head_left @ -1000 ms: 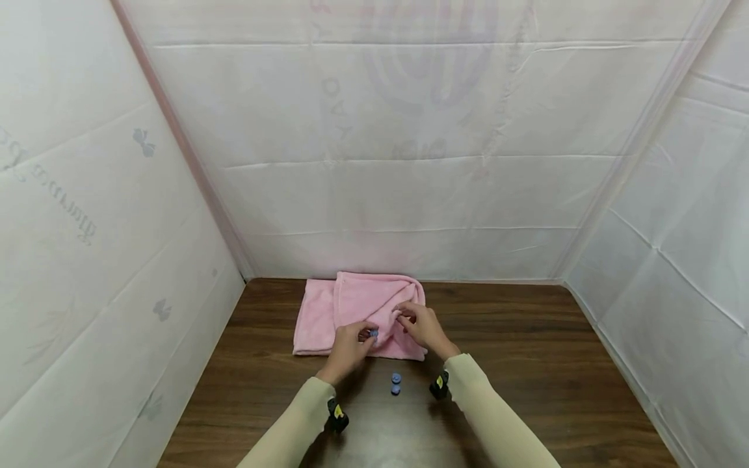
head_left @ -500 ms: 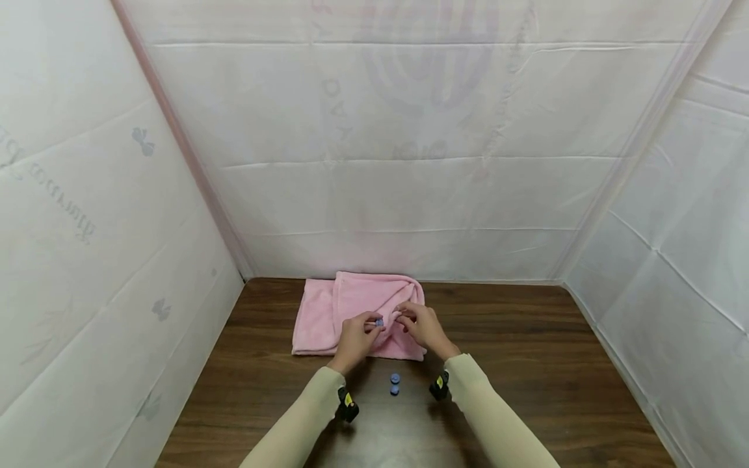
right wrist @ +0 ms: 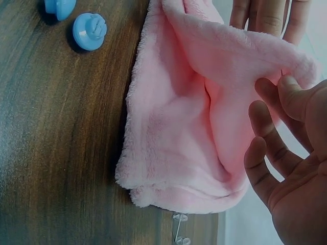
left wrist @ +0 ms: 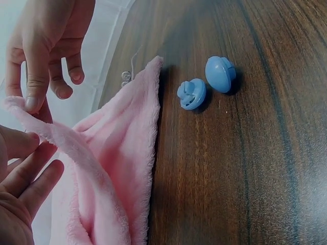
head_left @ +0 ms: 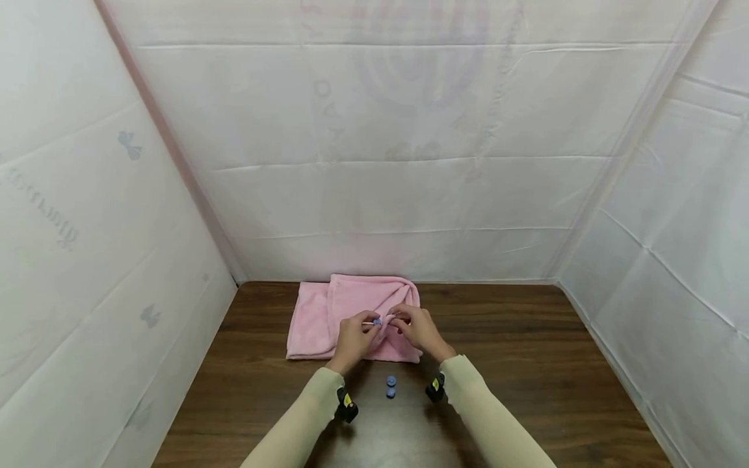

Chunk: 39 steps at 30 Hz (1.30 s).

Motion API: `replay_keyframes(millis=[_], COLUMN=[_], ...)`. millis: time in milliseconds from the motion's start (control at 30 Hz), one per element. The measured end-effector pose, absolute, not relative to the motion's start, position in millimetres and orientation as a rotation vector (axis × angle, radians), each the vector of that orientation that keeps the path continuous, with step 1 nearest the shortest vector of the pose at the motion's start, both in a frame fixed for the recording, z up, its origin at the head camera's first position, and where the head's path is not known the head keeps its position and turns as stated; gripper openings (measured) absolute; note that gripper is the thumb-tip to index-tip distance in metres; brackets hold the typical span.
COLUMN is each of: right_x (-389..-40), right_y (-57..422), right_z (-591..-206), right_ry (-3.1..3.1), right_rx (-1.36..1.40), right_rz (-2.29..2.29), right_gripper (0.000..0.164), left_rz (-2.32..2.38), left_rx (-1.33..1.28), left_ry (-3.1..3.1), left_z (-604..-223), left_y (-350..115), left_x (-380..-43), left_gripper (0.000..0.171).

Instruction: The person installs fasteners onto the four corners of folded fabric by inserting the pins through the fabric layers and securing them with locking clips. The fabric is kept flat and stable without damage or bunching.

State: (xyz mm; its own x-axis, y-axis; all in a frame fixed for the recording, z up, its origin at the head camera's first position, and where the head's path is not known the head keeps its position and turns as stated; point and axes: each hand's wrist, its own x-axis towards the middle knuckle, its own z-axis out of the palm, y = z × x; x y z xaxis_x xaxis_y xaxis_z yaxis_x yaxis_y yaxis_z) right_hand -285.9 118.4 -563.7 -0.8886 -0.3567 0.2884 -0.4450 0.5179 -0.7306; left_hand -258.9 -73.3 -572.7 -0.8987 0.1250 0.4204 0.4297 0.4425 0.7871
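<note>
A folded pink fleece cloth (head_left: 348,302) lies at the back of the wooden table, its near right part lifted into a fold. My left hand (head_left: 352,339) pinches a small blue mushroom-shaped clip (head_left: 376,322) with a short white part against that fold; the left wrist view hides this clip. Opposite it, my right hand (head_left: 420,330) pinches the raised cloth edge between thumb and forefinger, other fingers loose. A thin pin-like line (right wrist: 282,73) shows by the right thumb. Two blue clips (left wrist: 192,94) (left wrist: 220,74) lie on the bare wood in front of the cloth.
Small clear plastic pieces (right wrist: 181,218) lie beside the cloth's right edge. White sheeting (head_left: 409,195) closes the table off at the back and both sides. Dark wooden tabletop (head_left: 515,364) extends to the right of the cloth.
My left hand has moved right and slightly up with the blue clip, to the raised fold. The right hand keeps its pinch on the cloth. The head view has shifted slightly.
</note>
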Motion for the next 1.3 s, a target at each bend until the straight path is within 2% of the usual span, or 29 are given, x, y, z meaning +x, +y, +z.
replay_keyframes(millis=[1300], right_x=[-282.1], right_y=[122.4], right_z=[-563.9], right_ry=[-2.636], right_rx=[0.695], right_rz=[1.218], right_gripper=[0.011], left_rz=[-1.444], left_rx=[-0.472], left_ry=[-2.410], left_z=[-572.4], left_y=[-70.9], left_x=[-259.8], left_gripper=[0.015])
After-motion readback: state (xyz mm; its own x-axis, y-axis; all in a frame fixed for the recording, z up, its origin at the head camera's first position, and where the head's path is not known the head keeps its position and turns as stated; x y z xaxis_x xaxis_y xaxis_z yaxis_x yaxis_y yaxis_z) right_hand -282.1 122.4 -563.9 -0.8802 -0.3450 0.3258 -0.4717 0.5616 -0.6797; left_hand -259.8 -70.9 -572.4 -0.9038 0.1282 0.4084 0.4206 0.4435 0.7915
